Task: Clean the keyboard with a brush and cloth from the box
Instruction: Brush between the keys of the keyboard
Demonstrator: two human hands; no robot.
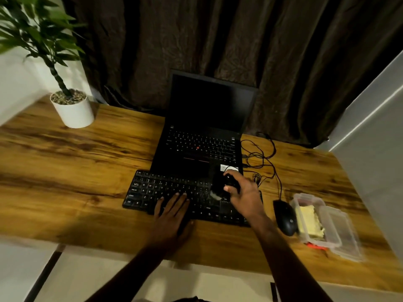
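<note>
Keyboard (174, 190): black, on the wooden table (76, 171), just before an open laptop (202, 131).
Left hand (172, 211): fingers flat, spread on the keys.
Right hand (244, 192): fingers gripping a dark brush (219, 187) over the keyboard's right side.
Box (327, 225): open, far right, yellow cloth (309, 221) inside, beside a mouse (284, 216).

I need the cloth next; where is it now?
In the head view, the yellow cloth lies in the open clear box at the desk's right side, just right of the mouse.

Matt black plastic keyboard (174, 192) on grained, satin wood desk (76, 160); clear glossy plastic box (340, 234) at three o'clock holds yellow cloth (309, 221).
</note>
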